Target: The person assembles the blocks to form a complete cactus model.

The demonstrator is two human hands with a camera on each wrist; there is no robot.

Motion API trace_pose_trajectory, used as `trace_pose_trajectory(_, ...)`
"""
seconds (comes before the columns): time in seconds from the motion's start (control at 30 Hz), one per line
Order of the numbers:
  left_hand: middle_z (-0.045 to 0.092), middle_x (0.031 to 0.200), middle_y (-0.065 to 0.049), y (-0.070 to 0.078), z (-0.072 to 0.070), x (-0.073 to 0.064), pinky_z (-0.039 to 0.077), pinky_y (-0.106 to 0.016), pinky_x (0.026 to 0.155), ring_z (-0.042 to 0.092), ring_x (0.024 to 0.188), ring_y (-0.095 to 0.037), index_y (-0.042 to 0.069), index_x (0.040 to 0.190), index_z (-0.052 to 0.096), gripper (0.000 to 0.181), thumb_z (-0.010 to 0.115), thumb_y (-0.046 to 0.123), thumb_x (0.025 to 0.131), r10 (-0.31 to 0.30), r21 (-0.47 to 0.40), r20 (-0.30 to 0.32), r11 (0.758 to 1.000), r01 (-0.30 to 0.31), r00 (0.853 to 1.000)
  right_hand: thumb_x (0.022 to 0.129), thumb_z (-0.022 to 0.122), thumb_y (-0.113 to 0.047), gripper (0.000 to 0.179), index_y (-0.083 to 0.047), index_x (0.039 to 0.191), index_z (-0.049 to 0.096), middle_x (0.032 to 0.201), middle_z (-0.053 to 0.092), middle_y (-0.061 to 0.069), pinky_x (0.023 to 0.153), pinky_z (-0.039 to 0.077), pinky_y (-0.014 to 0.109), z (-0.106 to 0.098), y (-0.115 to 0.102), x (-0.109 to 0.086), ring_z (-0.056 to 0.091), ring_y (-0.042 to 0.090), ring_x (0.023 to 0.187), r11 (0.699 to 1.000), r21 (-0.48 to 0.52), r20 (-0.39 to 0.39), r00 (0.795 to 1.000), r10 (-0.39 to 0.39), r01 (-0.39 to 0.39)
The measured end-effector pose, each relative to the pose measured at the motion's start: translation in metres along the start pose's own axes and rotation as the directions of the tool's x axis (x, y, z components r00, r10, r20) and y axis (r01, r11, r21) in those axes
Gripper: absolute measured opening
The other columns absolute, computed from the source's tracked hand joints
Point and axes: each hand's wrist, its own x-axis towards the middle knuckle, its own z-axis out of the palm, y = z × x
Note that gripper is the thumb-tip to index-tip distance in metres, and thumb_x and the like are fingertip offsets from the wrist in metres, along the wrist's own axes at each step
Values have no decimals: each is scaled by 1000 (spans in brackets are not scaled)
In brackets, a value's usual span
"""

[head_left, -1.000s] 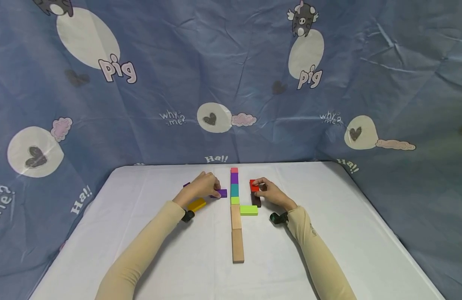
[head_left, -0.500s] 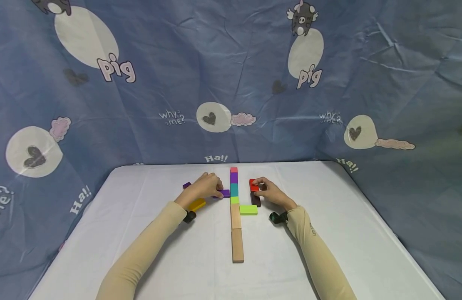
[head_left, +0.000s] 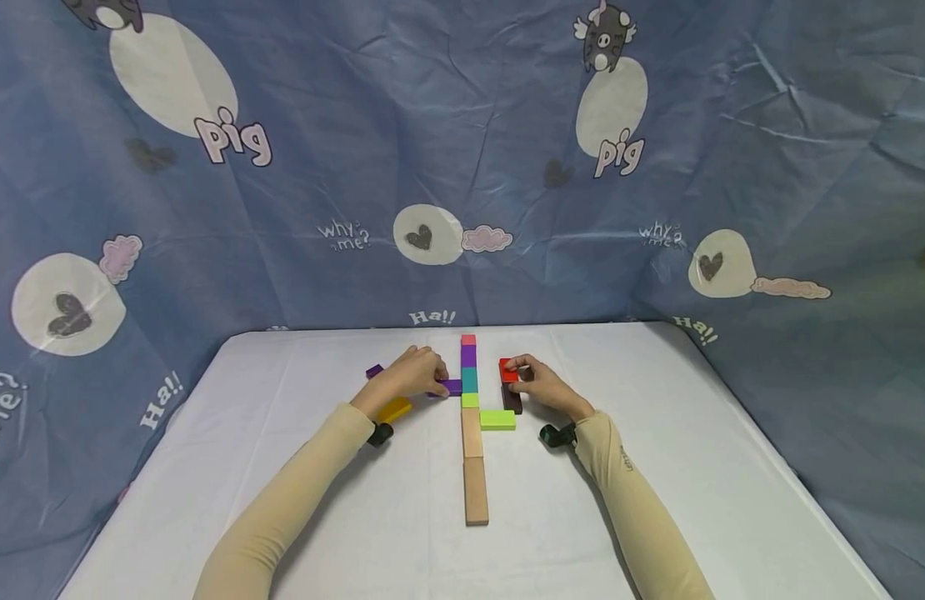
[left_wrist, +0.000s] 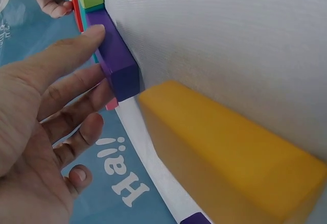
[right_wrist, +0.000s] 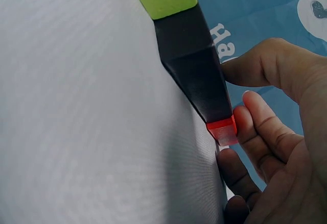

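My left hand [head_left: 417, 372] pinches a purple block [head_left: 453, 387] between thumb and fingers. The block lies crosswise, its right end at the teal block [head_left: 469, 380] of a straight row. In the left wrist view the thumb lies on top of the purple block, and the other fingers spread loosely beside it. On the other side of the row, my right hand [head_left: 545, 387] pinches a red block [head_left: 509, 372], whose near end meets a dark block [head_left: 512, 400]. Seen from the right wrist, the dark block [right_wrist: 194, 60] partly hides the red one.
Two wooden blocks [head_left: 475, 492] form the near part of the row. A lime block [head_left: 497, 421] sticks out rightward from it. Near the left wrist lie a yellow block [head_left: 393, 409] and another purple block [head_left: 373, 371]. A patterned blue cloth [head_left: 462, 167] hangs behind the white table [head_left: 402, 533].
My left hand has slid the purple block a little to the right, closing the gap to the row. The right hand has stayed in place at the red block.
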Motion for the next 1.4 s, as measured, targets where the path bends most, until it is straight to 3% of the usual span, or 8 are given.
trace_pose_trajectory(0.33, 69, 102, 0, -18, -8, -13, 35, -42, 98, 55, 98, -18, 13, 114, 71, 39, 76, 37, 82, -6, -99, -7, 995, 5, 1000, 85, 68, -10, 36, -12, 119, 56, 119, 57, 10, 84, 37, 32, 1, 2, 1, 47, 21, 98, 1000, 18, 1, 1000, 3, -3)
trace_pose_trajectory(0.47, 69, 105, 2, -26, -22, -25, 39, -40, 94, 54, 98, -20, 14, 113, 70, 29, 73, 22, 86, 67, -173, 89, 984, -50, 994, 85, 68, -9, 35, -11, 118, 56, 118, 56, 10, 83, 36, 32, 1, 2, 2, 46, 21, 98, 1000, 20, -4, 1000, -3, 3)
trace_pose_trajectory(0.6, 66, 116, 1, -32, -36, -42, 40, -46, 99, 53, 109, -23, 15, 120, 67, 34, 65, 6, 87, 130, -216, 224, 973, -81, 966, 85, 68, -11, 35, -12, 118, 57, 117, 56, 9, 84, 35, 33, 1, 1, 1, 46, 22, 99, 1000, 10, 1, 1000, 3, -3)
trace_pose_trajectory(0.77, 54, 135, -3, -38, -42, -62, 22, -59, 110, 45, 126, -27, 21, 130, 60, 58, 56, -7, 80, 98, -174, 323, 984, -42, 941, 85, 69, -14, 36, -13, 119, 56, 117, 56, 8, 83, 36, 32, 1, 2, 2, 47, 21, 99, 1000, -11, 5, 1000, 9, -9)
trace_pose_trajectory(0.87, 50, 139, -5, -40, -41, -69, 19, -62, 110, 41, 130, -30, 23, 132, 57, 64, 61, -9, 78, 72, -140, 354, 990, -24, 932, 85, 69, -14, 35, -13, 118, 57, 117, 56, 8, 83, 37, 32, 0, 3, 2, 47, 21, 99, 1000, -23, -2, 1000, 7, -7)
trace_pose_trajectory(1.1, 55, 130, -5, -42, -35, -76, 32, -55, 103, 45, 119, -29, 22, 129, 59, 64, 79, 0, 73, 49, -105, 329, 994, -15, 943, 86, 68, -13, 35, -11, 119, 56, 117, 57, 9, 82, 36, 32, 2, 3, 2, 46, 21, 97, 999, -32, -5, 1000, -13, 13)
trace_pose_trajectory(1.27, 63, 121, -4, -43, -28, -73, 26, -55, 105, 51, 112, -25, 12, 123, 65, 57, 86, 24, 71, 41, -78, 216, 997, -25, 975, 86, 68, -13, 35, -12, 119, 56, 118, 56, 9, 82, 37, 32, 2, 1, 0, 47, 21, 98, 999, -34, -10, 1000, 1, -1)
trace_pose_trajectory(1.4, 65, 112, -2, -43, -22, -70, 25, -52, 106, 52, 105, -21, 11, 118, 68, 61, 86, 40, 68, -21, -57, 141, 998, 29, 990, 87, 68, -14, 35, -13, 120, 56, 122, 56, 9, 85, 38, 33, 1, 0, 0, 49, 23, 102, 1000, -28, -12, 1000, 7, -7)
